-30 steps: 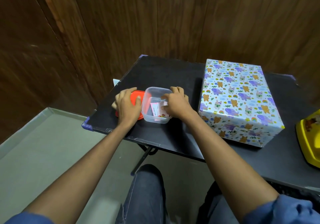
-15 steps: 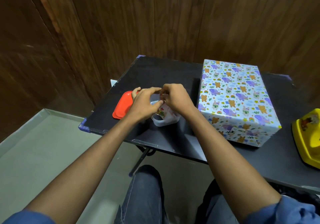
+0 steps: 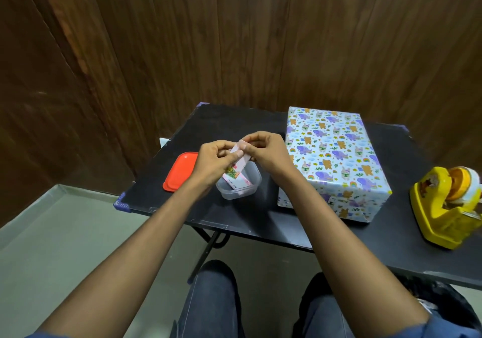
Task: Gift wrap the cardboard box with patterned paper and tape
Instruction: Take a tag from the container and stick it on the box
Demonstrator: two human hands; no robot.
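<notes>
A: At centre right of the frame, what condition was the box (image 3: 332, 155) in?

B: It stood on the black table (image 3: 224, 126), covered in patterned paper on every face that showed. No bare cardboard was visible. Wrapping proper was judged complete, or very nearly so; the underside and far faces could not be checked.

A: And the hands?

B: Both were raised at centre frame, above an open clear tub (image 3: 241, 186). The left hand (image 3: 214, 161) and right hand (image 3: 266, 152) each pinched a small pink card or sticker strip (image 3: 238, 161) between thumb and fingertips, fingers curled on it. Its lower end hung toward the tub, where more printed slips lay.

A: Other items?

B: A red lid (image 3: 180, 170) lay flat at left of the tub, apart from it. A yellow tape holder (image 3: 443, 207) sat at the right edge, well apart from both hands and untouched.

A: Remaining work?

B: Probably a finishing step only: preparing the slip and fixing it to the box. Whether further tape was needed could not be told.
</notes>
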